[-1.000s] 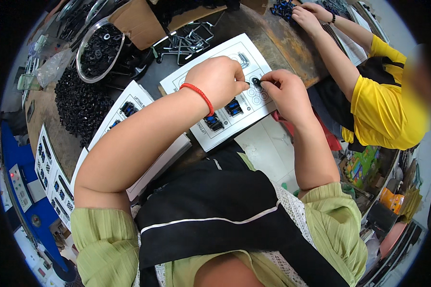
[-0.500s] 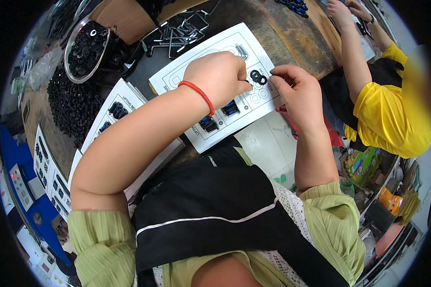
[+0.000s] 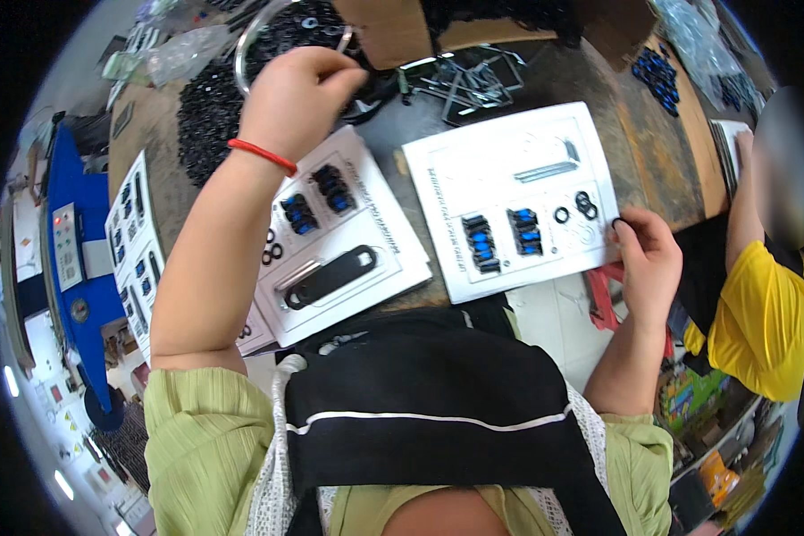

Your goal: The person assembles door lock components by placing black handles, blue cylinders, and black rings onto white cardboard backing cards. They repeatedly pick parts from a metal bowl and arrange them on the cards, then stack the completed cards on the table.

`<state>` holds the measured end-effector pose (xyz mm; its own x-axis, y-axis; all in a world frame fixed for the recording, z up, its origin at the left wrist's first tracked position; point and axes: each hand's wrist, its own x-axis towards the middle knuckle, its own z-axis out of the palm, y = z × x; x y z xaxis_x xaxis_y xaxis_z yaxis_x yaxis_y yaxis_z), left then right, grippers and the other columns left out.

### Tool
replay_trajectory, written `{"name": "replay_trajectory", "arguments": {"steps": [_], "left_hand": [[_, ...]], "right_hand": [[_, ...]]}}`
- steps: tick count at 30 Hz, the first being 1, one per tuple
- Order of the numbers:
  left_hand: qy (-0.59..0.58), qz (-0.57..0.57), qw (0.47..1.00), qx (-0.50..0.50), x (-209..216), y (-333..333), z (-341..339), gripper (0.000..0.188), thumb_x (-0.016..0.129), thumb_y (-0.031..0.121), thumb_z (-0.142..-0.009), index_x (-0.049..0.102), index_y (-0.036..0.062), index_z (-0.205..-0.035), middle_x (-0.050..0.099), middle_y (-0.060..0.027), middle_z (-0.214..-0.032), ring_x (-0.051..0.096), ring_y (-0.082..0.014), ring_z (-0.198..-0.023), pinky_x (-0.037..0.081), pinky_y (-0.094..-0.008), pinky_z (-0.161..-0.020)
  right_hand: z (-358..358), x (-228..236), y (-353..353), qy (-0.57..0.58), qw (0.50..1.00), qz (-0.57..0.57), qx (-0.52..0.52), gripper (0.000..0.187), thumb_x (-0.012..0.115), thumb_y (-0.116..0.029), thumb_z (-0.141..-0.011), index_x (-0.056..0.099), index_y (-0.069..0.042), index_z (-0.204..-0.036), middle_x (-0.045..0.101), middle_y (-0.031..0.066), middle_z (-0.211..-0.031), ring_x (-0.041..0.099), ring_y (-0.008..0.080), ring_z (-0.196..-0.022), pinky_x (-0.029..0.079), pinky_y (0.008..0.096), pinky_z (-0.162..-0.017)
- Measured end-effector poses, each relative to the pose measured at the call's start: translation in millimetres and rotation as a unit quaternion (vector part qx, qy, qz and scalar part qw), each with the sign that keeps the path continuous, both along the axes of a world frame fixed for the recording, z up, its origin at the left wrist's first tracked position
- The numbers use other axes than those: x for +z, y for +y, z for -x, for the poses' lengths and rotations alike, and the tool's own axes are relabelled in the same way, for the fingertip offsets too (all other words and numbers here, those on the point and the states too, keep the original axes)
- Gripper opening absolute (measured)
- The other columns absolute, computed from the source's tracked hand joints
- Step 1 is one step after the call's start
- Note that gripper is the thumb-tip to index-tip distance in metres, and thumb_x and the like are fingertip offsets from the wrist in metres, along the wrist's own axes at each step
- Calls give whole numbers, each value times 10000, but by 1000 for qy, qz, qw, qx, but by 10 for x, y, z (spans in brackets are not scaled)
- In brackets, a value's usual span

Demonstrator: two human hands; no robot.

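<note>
Right hand [image 3: 649, 259] is pinching the right edge of the white card [image 3: 518, 201], thumb on top and a small black ring at the fingertips, rest of the fingers curled under. Left hand [image 3: 297, 89] is up over the black washer pile [image 3: 207, 116], fingertips bunched together like it's picking at smth, can't tell if it's actually got a washer.

The card sits flat on the bench right in front of the person, w/ two blue clips, a few black rings and a metal key in its slots. A 2nd card [image 3: 339, 237], filled w/ a long black piece, lies just beside it on the left, more stacked further left. Not much free room tbh: bare dark bench shows only btwn the card's top edge and the metal clips [image 3: 463, 82], and off to the right.

Left forearm is stretched out long across the 2nd card, red band [image 3: 262, 155] on the wrist. Right forearm is tucked in close, wrist bent toward the card. Another person in a yellow shirt [image 3: 759, 322] works at the far right.
</note>
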<state>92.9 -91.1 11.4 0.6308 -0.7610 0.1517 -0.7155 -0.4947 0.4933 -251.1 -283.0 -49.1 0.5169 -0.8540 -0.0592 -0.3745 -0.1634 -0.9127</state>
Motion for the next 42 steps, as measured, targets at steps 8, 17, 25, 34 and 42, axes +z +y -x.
{"name": "replay_trajectory", "arguments": {"steps": [8,17,25,34,42], "left_hand": [[-96,-79,987,106,-180,322,-587,461,647,323,-890,590,105,-1291,624,-65,-789,588,-180,-706,485,-322,-691],[-19,0,960,-278,-303,-528,1166,117,707,176,-800,707,112,-898,621,-53,-851,634,-220,-807,514,-342,-694],[-80,-11,944,-321,-533,-984,1482,129,702,198,-795,716,158,-917,629,-22,-889,640,-227,-863,524,-357,-721],[-128,2,936,-329,-630,-1052,1517,136,663,194,-824,739,170,-934,623,-29,-847,639,-213,-826,530,-347,-703],[-137,8,918,-372,-585,-954,1502,147,640,173,-823,746,174,-924,601,-17,-819,624,-208,-806,530,-343,-669]], "right_hand": [[-123,132,19,21,998,48,24,140,648,-5,-829,649,34,-963,673,62,-815,657,122,-734,508,253,-681],[-93,73,199,109,975,170,89,123,677,-44,-782,681,-11,-900,637,131,-832,642,256,-761,504,331,-694],[-125,29,183,142,962,219,82,107,674,-123,-796,709,-72,-883,615,93,-863,625,281,-800,499,363,-712],[-98,6,210,160,936,303,82,113,673,-174,-796,726,-112,-874,591,73,-828,616,267,-752,498,366,-656],[-70,-24,231,144,940,300,73,107,668,-171,-800,728,-99,-850,590,72,-798,616,261,-728,498,359,-648]]}}
